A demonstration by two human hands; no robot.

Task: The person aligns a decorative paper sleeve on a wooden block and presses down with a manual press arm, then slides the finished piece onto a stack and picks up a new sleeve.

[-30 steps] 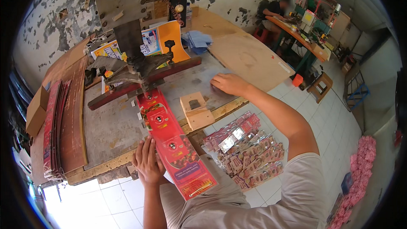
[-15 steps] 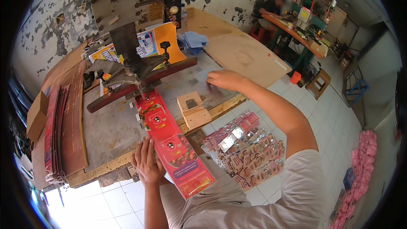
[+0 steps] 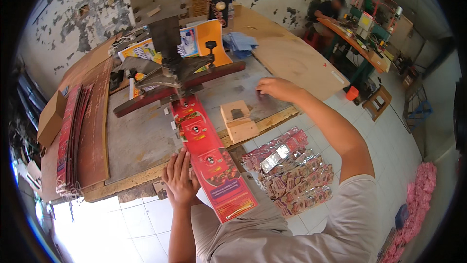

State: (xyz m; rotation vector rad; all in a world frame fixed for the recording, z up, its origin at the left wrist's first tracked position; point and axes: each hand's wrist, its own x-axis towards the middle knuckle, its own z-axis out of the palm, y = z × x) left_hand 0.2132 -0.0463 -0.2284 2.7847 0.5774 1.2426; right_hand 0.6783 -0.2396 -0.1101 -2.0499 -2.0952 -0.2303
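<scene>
A long red printed strip of packaging [image 3: 212, 158], apparently a stack of flat pouches, runs from beneath the press head down past the table's front edge toward my lap. My left hand [image 3: 181, 178] lies at that edge, against the strip's left side, with fingers stretched out. Over the strip's far end stands the press head [image 3: 180, 83], with its dark red crossbar. To the right, my right hand [image 3: 277, 89] rests on the metal tabletop with fingers curled down; whatever they may hold is hidden. A wooden block [image 3: 238, 121] with a dark cutout sits between the strip and my right hand.
Bundles of printed pouches [image 3: 296, 173] lie on the tiled floor to the right. Dark red strips [image 3: 73, 141] and a cardboard box [image 3: 52, 119] are at the left. Behind the press are printed sheets [image 3: 209, 41] and blue pieces [image 3: 242, 43]. A person sits at another bench [image 3: 357, 44].
The view has swung a little, so the scene appears farther right. Both hands, the strip and the wooden block keep about the same places on the table.
</scene>
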